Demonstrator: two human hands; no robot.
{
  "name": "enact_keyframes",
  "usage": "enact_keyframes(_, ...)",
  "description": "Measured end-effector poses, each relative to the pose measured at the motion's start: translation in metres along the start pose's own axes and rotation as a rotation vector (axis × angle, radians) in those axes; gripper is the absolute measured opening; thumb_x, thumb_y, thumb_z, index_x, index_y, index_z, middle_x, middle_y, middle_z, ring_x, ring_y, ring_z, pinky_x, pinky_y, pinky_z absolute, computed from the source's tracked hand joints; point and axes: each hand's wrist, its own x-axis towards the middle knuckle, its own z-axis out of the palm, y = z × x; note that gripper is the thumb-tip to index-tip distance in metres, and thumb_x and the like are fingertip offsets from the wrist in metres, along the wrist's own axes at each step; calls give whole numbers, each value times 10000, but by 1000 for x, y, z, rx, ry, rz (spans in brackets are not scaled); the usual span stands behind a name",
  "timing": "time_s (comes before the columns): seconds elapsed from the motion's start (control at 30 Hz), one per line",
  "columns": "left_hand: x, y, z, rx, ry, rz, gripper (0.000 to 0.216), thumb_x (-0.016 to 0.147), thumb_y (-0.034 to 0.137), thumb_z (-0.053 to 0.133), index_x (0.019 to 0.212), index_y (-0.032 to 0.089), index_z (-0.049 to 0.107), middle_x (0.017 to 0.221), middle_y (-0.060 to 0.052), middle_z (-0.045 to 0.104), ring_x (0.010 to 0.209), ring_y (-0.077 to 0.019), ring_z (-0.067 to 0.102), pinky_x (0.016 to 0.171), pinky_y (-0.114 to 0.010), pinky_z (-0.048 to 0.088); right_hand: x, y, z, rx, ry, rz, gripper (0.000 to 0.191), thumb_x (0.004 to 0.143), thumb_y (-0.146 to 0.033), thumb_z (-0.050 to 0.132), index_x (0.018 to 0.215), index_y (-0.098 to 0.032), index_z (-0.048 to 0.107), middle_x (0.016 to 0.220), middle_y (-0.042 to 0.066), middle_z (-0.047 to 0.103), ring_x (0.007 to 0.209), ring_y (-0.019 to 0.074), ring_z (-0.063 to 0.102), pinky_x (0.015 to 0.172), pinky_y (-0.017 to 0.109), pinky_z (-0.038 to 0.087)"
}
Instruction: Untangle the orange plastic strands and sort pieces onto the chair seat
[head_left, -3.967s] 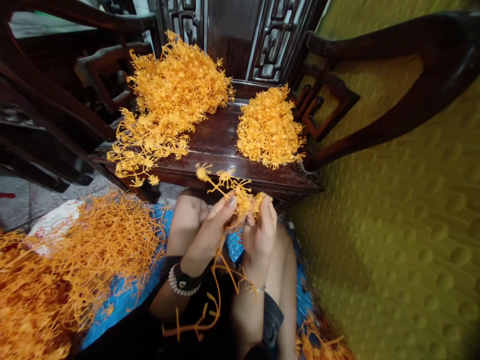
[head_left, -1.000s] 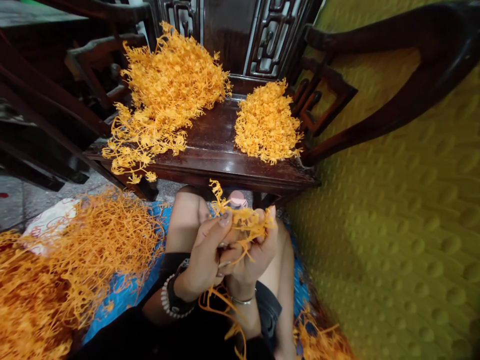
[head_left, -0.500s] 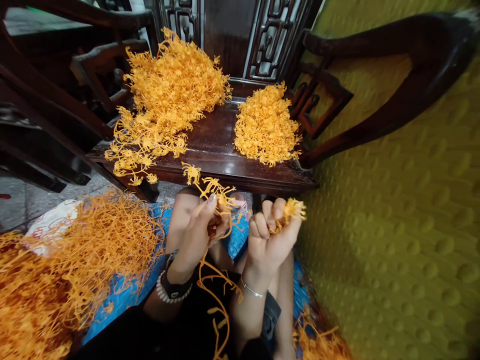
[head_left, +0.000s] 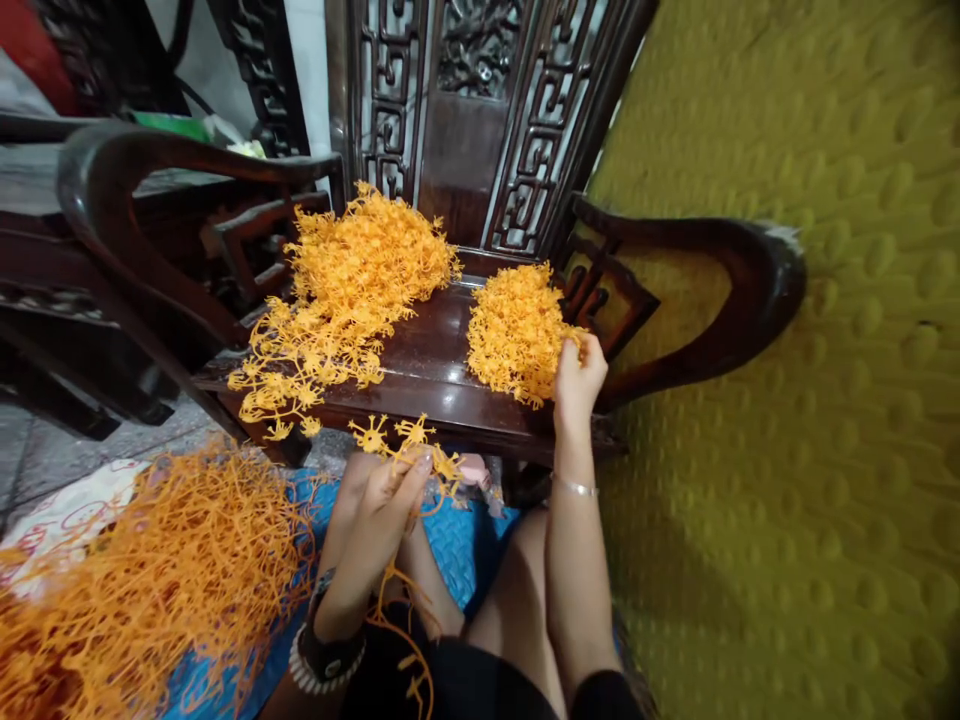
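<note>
My left hand is closed on an orange plastic sprue strip with small flower-shaped pieces on it; its bare stem trails down over my lap. My right hand reaches onto the dark wooden chair seat, fingers closed at the right edge of the small heap of loose orange pieces. What those fingers hold, if anything, is hidden. A bigger heap of uncut orange strips lies on the seat's left side.
A large pile of stripped orange stems covers the blue mat at lower left. The chair's curved armrests stand on both sides. A yellow padded wall fills the right.
My right hand has moved up and forward from in front of my knees to the small heap on the seat. The view has tilted upward. My left hand still holds the strip.
</note>
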Motion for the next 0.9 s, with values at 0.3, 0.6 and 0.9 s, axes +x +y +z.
enact_keyframes(0.3,9,9,1,-40,-88,69,301,858,377,598,660,159,537,406,97,345,401,-47,240,439,-203,217,44,26,20,-286,-41,-106,682,598,-388,745,1221,-168,576,1382,200,458,1312,382,374,1066,557,296)
enact_keyframes(0.6,9,5,7,93,-100,103,293,845,367,560,617,187,530,389,92,313,409,-84,265,474,-231,278,-107,-35,-10,364,-716,-369,600,846,-532,580,1366,-252,472,1334,117,574,1103,241,617,873,376,533)
enact_keyframes(0.9,-10,-14,7,471,-454,212,435,982,336,348,581,194,437,546,16,497,561,-126,459,583,-266,341,-158,-26,-22,226,-415,-238,402,883,-303,585,540,-196,406,508,-69,370,464,69,339,466,226,290)
